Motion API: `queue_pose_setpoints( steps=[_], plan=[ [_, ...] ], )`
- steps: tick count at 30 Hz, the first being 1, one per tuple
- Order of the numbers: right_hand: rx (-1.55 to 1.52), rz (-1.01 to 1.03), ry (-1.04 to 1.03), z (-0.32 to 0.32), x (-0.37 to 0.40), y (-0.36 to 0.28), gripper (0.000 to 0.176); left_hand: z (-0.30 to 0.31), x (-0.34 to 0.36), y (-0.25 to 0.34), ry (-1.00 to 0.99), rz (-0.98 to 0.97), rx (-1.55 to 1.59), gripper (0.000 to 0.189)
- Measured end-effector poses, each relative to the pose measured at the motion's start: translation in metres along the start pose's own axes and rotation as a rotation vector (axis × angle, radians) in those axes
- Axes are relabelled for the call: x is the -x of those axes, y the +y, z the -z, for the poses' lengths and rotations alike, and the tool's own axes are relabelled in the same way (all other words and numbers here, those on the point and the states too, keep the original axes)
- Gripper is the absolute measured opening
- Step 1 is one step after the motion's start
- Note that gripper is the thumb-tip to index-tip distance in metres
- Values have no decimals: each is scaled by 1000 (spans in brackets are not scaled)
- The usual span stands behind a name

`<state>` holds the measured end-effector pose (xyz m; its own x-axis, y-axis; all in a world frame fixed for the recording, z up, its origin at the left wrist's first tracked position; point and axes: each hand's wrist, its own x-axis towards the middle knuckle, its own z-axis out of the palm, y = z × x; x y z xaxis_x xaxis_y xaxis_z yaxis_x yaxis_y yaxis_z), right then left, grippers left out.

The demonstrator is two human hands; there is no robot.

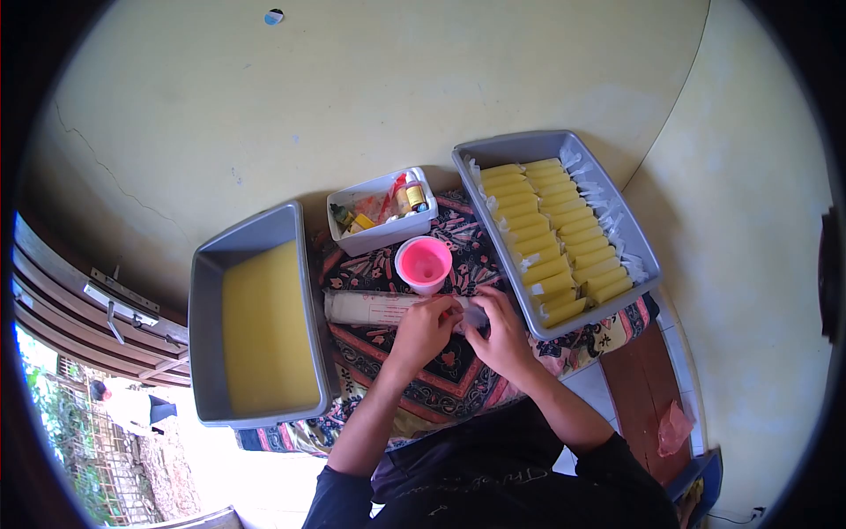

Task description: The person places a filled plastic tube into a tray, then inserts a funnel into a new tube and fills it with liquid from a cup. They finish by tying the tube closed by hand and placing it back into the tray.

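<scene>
My left hand (pixel 426 328) is closed, its thumb and fingertips pinched together over the right end of a long white pack of plastic bags (pixel 370 309). Close beside it, my right hand (pixel 500 333) pinches a thin clear plastic bag (pixel 474 316) at the same end. Fingers partly hide the plastic, so where the bag and pack separate cannot be made out. Just beyond my hands, a pink funnel-like cup (pixel 425 263) stands with its wide mouth up. All this lies on a dark patterned cloth (pixel 423 375).
At left, a grey tub (pixel 201 326) holds yellow liquid (pixel 269 331). On the right, another grey tub (pixel 648 251) contains rows of filled yellow tubes (pixel 529 220). A white box (pixel 379 236) with small bottles stands behind the cup. Outside the doorway is a person (pixel 132 407).
</scene>
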<state>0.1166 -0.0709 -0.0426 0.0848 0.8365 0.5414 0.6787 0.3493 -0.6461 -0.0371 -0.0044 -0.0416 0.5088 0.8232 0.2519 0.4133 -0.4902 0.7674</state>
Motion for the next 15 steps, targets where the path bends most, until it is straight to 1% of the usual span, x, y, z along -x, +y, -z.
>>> queue_pose_setpoints(
  steps=[1,3,4,6,7,9,12,15],
  plan=[
    [1,-2,-2,0,1,3,26,0,0,2,-1,2,2,14],
    [-25,36,-33,0,2,11,18,1,-2,7,-27,-22,0,12],
    [-26,37,-32,0,2,11,18,0,-3,5,-25,-23,-1,12],
    [-130,-45,-3,-1,3,7,11,-2,-4,-1,-102,-33,-127,15],
    [-132,-44,-3,-1,3,5,11,-5,-4,-5,-100,-32,-128,15],
    [-167,-75,-1,0,5,0,10,-10,-4,-11,-41,-95,-297,13],
    [-186,-90,-5,3,7,-4,10,-13,-4,-12,-23,-100,-324,14],
    [-221,-108,22,7,10,-7,10,-12,-4,-10,-70,-54,-388,14]
  ],
)
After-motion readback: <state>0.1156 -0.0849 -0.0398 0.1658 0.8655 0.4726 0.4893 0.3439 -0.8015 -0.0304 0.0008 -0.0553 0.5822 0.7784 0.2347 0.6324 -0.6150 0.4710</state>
